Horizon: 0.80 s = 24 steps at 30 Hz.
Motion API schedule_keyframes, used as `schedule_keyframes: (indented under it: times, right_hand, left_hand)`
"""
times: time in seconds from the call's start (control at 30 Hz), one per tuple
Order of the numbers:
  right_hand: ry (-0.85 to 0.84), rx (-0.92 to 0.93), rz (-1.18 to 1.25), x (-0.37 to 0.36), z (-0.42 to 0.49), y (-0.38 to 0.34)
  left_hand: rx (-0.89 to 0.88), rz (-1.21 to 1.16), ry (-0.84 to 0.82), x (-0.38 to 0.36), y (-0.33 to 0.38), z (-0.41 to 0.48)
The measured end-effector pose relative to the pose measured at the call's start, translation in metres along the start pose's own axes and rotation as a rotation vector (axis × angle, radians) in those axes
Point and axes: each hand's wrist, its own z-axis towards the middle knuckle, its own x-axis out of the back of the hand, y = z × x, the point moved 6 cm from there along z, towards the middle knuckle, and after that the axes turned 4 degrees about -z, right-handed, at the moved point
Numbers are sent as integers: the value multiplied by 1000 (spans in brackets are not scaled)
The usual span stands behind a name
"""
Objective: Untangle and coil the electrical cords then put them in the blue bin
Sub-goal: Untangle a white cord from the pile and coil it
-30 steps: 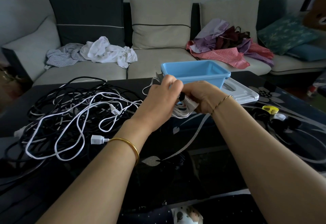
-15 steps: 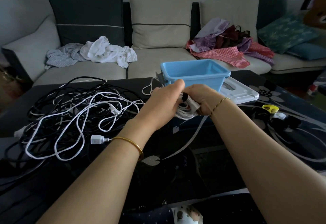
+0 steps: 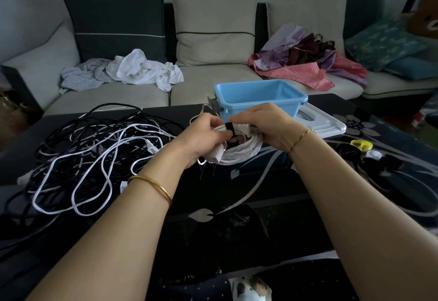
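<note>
left hand [image 3: 203, 136] + right hand [image 3: 265, 123]: grip closed on coiled white cord [image 3: 239, 151] | just before blue bin [image 3: 258, 95] | tangled cords [image 3: 94, 151] left of bin

White coiled cord [image 3: 239, 152] before empty blue bin [image 3: 258, 97] — tangled cords [image 3: 94, 156] left

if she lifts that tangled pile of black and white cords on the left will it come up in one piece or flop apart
Probably floppy: the tangled pile lies in loose, sagging loops. It would likely lift as one dragging clump, since black and white strands interlace. Plug ends may dangle and snag on the table.
</note>
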Motion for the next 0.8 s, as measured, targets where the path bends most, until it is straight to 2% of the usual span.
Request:
schedule_keyframes:
  times: [0.1,0.23,0.33,0.43,0.57,0.67,0.73,0.8]
  right_hand:
    - [-31,-13,-10,-2,2,9]
    - [-29,-46,-14,-3,2,26]
    - [-89,-108,64,0,1,41]
    - [-125,-187,187,9,-1,57]
    - [-66,-247,250,26,2,80]
    - [94,-273,351,42,17,92]
    - [262,-280,402,56,30,100]
    - [423,-279,368,68,38,105]
  left_hand:
    - [87,-160,-42,-7,-9,2]
    - [60,-132,11,-13,-22,11]
    - [85,-109,11,-22,-35,20]
    - [154,-97,-41,-37,-48,27]
    - [258,-63,-121,-61,-58,30]
    - [212,18,-29,-61,-56,45]
    - [133,89,128,-49,-52,54]
    - [46,230,359,-25,-47,54]
